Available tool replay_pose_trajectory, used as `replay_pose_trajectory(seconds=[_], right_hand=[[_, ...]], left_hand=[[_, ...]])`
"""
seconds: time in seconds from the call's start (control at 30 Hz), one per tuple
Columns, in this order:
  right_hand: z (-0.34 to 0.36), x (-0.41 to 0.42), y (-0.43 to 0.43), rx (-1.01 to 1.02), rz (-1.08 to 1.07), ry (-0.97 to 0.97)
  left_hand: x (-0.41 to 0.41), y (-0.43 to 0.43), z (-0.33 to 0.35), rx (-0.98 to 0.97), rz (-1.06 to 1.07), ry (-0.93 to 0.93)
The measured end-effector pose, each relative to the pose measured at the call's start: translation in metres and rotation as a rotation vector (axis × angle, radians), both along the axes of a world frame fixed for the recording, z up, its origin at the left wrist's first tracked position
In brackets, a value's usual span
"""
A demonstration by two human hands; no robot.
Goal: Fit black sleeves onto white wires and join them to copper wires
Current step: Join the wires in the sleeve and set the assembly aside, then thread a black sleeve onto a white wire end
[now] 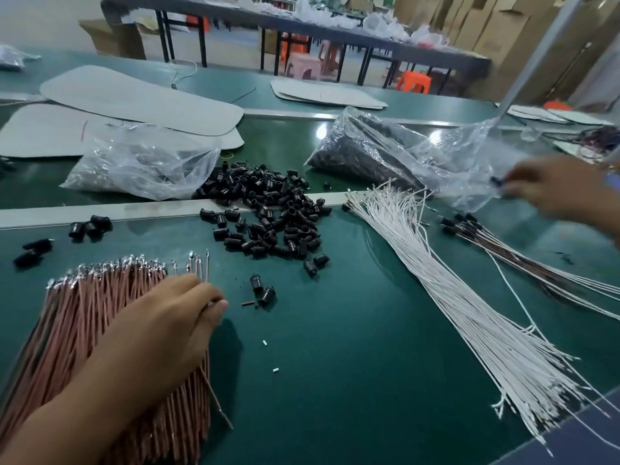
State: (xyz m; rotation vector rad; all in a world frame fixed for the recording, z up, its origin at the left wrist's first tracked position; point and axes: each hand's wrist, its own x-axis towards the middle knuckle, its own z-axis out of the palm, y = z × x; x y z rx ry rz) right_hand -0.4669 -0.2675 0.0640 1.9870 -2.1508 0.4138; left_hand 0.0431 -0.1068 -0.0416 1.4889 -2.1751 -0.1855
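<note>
Your left hand (167, 327) lies over the bundle of copper-coloured wires (100, 317) at 8 o'clock on the green surface (335, 364). Its fingers are curled, and the thumb and fingertips pinch a single copper wire at the bundle's right edge. Your right hand (557, 191) is out at 3 o'clock and blurred. Its fingertips pinch a small dark piece (496, 181) above crumpled clear plastic, and the blur hides what that piece is.

Between your hands, at 12 o'clock, sits the heap of short black plastic sleeves (268, 209), which spills across a silver strip (134, 209); there are too many to count. The sheaf of thin white wires (453, 297) runs from 1 o'clock down to 5 o'clock and fans out at its near end. It lies between the heap and your right hand. Just past it, at 3 o'clock, is a smaller bunch of sleeved wires (496, 243) with black caps on their far ends.

Two loose sleeves (261, 290) stand just beside your left thumb, with one short brown stub (247, 303) near them. Two tiny white bits (270, 356) lie at 6 o'clock. At 10 o'clock there are three sleeves in a cluster (90, 226), and two more (33, 251) lie nearer the edge. Two clear plastic bags hold dark parts, one at 11 o'clock (141, 166) and one at 1 o'clock (369, 152). Grey flat sheets (134, 99) lie stacked behind the left bag.
</note>
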Motion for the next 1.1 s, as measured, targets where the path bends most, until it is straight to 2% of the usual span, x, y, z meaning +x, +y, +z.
replay_pose_trajectory(seconds=[0.03,0.1,0.2,0.3,0.37,0.43,0.47,0.53,0.63,0.73,0.93,1.1], right_hand=[[-0.013,0.018,0.01,0.118,0.034,-0.002],[-0.057,0.028,0.02,0.201,0.02,0.042],[-0.076,0.033,0.001,0.092,-0.054,-0.034],[-0.076,0.056,0.005,0.049,0.0,-0.037],[-0.068,0.084,0.012,0.024,0.126,-0.039],[-0.065,0.114,0.019,0.179,0.215,0.004],[-0.066,0.128,0.024,0.268,0.2,0.057],[-0.067,0.141,0.027,0.289,0.125,0.094],[-0.063,0.139,0.026,0.262,0.071,-0.029],[-0.055,0.135,0.026,0.268,0.034,-0.216],[-0.039,0.125,0.022,0.232,0.004,-0.267],[-0.025,0.131,0.021,0.128,-0.039,-0.483]], left_hand=[[0.001,0.0,0.0,0.019,0.021,-0.019],[0.003,-0.001,-0.002,0.056,0.059,-0.04],[0.004,-0.002,-0.004,0.114,0.09,-0.063],[0.0,-0.002,-0.005,0.105,0.084,-0.083],[-0.008,-0.003,-0.005,0.108,0.022,-0.095],[-0.018,-0.007,-0.008,0.119,-0.094,-0.116],[-0.023,-0.009,-0.011,0.126,-0.142,-0.142],[-0.03,-0.012,-0.015,0.119,-0.203,-0.218],[-0.033,-0.012,-0.013,0.037,-0.216,-0.244],[-0.03,-0.013,-0.012,-0.076,-0.214,-0.19],[-0.028,-0.013,-0.014,-0.077,-0.206,-0.107],[-0.029,-0.014,-0.015,-0.105,-0.167,-0.006]])
